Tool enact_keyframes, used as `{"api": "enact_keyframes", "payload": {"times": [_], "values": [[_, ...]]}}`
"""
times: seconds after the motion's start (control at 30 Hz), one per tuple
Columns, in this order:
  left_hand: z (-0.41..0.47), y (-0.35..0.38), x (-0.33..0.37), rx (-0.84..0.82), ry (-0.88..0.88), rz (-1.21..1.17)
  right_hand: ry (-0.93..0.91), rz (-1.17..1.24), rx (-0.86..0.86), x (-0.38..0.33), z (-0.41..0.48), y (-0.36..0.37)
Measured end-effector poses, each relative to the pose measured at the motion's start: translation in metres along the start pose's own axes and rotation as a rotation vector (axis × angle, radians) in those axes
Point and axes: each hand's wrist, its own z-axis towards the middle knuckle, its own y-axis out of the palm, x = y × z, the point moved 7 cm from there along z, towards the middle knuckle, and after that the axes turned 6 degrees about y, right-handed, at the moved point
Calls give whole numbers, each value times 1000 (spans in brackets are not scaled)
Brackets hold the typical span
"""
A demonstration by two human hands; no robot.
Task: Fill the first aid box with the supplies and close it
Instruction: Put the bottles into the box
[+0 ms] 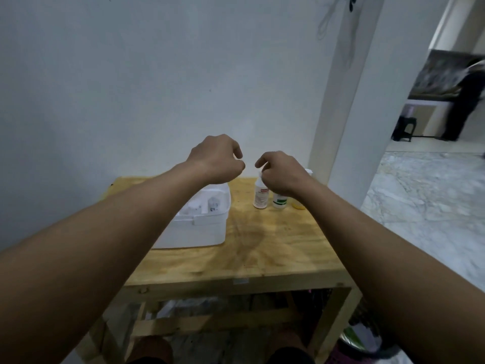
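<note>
Two bare hands float above the far edge of a small wooden table (262,248), both with fingers loosely curled and gripping nothing. The left hand (216,160) sits over the back of the white first aid box (195,222), the right hand (282,172) is just above the bottles, covering their tops.

So the box is on the left half of the tabletop, lid open, and there's already some white stuff inside, a few small packets or bottles with dark print, too blurry to say what exactly. Right of the box, set apart from it, stands a white bottle with a red label band (260,198), and touching-close beside it a bottle with a green label (279,202). Something yellow (299,205) peeks out behind the right wrist, can't tell what it is.

Table's plain plywood-looking wood, pushed against a pale wall, with clutter on the shelf underneath. Off to the right there's a marble-pattern floor (420,206) and a doorway into another room, where a dark stool (405,128) stands.
</note>
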Motion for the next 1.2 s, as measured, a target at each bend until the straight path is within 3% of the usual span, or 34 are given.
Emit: {"api": "enact_keyframes", "payload": {"times": [0.23, 0.67, 1.2], "values": [[39, 35, 28, -39, 72, 87, 56, -68, 106, 45, 25, -24], [89, 95, 13, -179, 4, 241, 68, -305, 64, 82, 67, -5], [84, 87, 20, -106, 27, 167, 71, -294, 110, 83, 67, 1]]}}
